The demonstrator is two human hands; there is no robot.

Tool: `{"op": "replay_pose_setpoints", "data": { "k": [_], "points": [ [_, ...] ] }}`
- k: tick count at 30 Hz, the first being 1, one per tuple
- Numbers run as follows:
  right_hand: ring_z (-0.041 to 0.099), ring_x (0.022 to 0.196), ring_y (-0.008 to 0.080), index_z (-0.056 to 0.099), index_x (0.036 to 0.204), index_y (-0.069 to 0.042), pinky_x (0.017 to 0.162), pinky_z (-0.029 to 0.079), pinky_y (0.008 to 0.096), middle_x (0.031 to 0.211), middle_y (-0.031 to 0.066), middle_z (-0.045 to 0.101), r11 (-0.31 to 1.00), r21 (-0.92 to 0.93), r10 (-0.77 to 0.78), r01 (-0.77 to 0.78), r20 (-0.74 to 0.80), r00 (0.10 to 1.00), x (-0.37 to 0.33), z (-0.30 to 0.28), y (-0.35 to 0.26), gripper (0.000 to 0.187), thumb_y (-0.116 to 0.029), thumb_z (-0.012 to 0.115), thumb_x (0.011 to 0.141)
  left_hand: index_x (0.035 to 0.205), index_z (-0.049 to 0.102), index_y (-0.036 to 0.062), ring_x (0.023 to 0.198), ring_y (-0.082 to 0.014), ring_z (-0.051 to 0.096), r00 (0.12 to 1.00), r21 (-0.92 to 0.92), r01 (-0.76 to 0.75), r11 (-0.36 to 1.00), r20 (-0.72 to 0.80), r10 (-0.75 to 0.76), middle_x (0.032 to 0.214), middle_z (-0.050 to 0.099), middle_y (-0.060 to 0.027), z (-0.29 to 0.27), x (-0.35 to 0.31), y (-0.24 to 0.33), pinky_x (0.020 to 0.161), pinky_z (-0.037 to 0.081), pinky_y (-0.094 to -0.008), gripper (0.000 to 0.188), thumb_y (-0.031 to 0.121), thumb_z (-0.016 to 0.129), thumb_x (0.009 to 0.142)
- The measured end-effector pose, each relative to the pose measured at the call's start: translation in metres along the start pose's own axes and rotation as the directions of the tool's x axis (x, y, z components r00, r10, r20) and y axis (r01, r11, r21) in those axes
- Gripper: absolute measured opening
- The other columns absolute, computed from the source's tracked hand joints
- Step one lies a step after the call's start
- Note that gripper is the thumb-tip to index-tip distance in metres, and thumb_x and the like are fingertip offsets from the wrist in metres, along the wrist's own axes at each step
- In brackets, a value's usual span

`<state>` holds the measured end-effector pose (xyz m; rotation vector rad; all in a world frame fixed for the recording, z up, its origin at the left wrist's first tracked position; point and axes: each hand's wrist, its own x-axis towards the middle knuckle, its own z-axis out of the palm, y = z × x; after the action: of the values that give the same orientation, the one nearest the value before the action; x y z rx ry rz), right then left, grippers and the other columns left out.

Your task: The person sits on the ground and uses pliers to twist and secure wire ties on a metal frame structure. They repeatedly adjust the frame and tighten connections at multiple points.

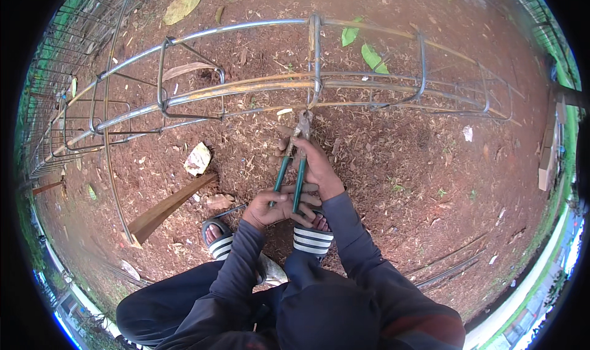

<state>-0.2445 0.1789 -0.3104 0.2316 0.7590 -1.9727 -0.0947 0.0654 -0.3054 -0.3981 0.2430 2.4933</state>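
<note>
Between my hands are pincers (297,173) with green handles and a worn metal head, pointing away from me. My right hand (318,169) is closed round them just below the head. Lower down, my left hand (270,208) grips the handles near their ends, its fingers reaching behind them. The jaws meet the near side of a rebar cage (246,90), at the foot of an upright stirrup (315,58). Whether they bite on a tie wire there is too small to tell. Rusty long bars and bent square stirrups make up the cage.
A wooden plank (169,210) lies at the left, by a crumpled pale scrap (197,159). My sandalled feet (312,236) are just below the pincers. Loose thin bars (452,267) lie at the lower right. Green leaves (373,59) lie beyond the cage on reddish soil.
</note>
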Motion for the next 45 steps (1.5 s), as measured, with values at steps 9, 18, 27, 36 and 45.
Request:
{"op": "replay_pose_setpoints", "data": {
  "k": [9, 18, 27, 36, 45],
  "points": [
    [0.071, 0.112, 0.0237, 0.056, 0.144, 0.006, 0.105, 0.05, 0.0368, 0.119, 0.0155, 0.076, 0.875, -0.471, -0.095, 0.114, 0.064, 0.993, -0.001, -0.009, -0.01, 0.055, -0.032, 0.059, 0.104, 0.135, 0.056, -0.0054, 0.068, -0.0152, 0.049, 0.999, -0.227, 0.018, 0.974, -0.03, -0.025, 0.083, 0.051, -0.0025, -0.001, 0.004, 0.01, 0.063, 0.049, -0.0389, 0.049, 0.024, 0.066, 0.097],
    [0.057, 0.074, 0.0127, 0.05, 0.138, 0.002, 0.066, 0.051, 0.0307, 0.088, 0.0002, 0.058, 0.819, -0.569, -0.341, 0.069, -0.386, 0.857, 0.002, 0.03, 0.045, 0.062, -0.031, 0.081, 0.096, 0.12, 0.06, -0.0015, 0.074, -0.045, 0.073, 0.563, 0.867, 0.482, 0.129, -0.419, 0.713, 0.077, 0.07, -0.0297, 0.012, 0.01, 0.01, 0.07, 0.057, -0.0535, 0.042, 0.028, 0.071, 0.093],
    [0.054, 0.063, 0.0106, 0.062, 0.099, -0.012, 0.059, 0.053, 0.036, 0.069, -0.0056, 0.05, 0.979, 0.203, 0.03, 0.005, -0.17, 0.985, 0.026, 0.021, 0.039, 0.03, -0.039, 0.072, 0.103, 0.121, 0.06, -0.0011, 0.083, -0.0476, 0.073, 0.475, 0.8, 0.6, -0.025, -0.331, 0.815, 0.092, 0.073, -0.03, 0.047, 0.006, 0.004, 0.072, 0.057, -0.0546, 0.046, 0.029, 0.075, 0.09],
    [0.06, 0.045, 0.0108, 0.075, 0.111, -0.012, 0.049, 0.061, 0.0369, 0.055, -0.0034, 0.055, 0.293, 0.779, -0.535, -0.555, 0.614, 0.58, 0.04, 0.022, 0.064, 0.037, -0.048, 0.065, 0.104, 0.134, 0.054, -0.0001, 0.094, -0.0339, 0.074, 0.998, 0.048, -0.027, 0.998, 0.052, 0.025, 0.112, 0.07, -0.0201, 0.002, -0.032, 0.011, 0.078, 0.065, -0.0471, 0.048, 0.035, 0.066, 0.104],
    [0.062, 0.125, 0.0331, 0.03, 0.165, -0.007, 0.117, 0.046, 0.055, 0.137, 0.0161, 0.06, 0.97, 0.22, 0.054, -0.106, 0.232, 0.971, -0.027, -0.027, 0.008, 0.079, -0.061, 0.045, 0.109, 0.134, 0.044, 0.0029, 0.064, -0.0273, 0.068, 0.702, 0.804, 0.242, 0.543, -0.531, 0.474, 0.08, 0.066, -0.007, 0.087, 0.01, -0.018, 0.058, 0.053, -0.0478, 0.041, 0.017, 0.065, 0.102]
  ]
}}
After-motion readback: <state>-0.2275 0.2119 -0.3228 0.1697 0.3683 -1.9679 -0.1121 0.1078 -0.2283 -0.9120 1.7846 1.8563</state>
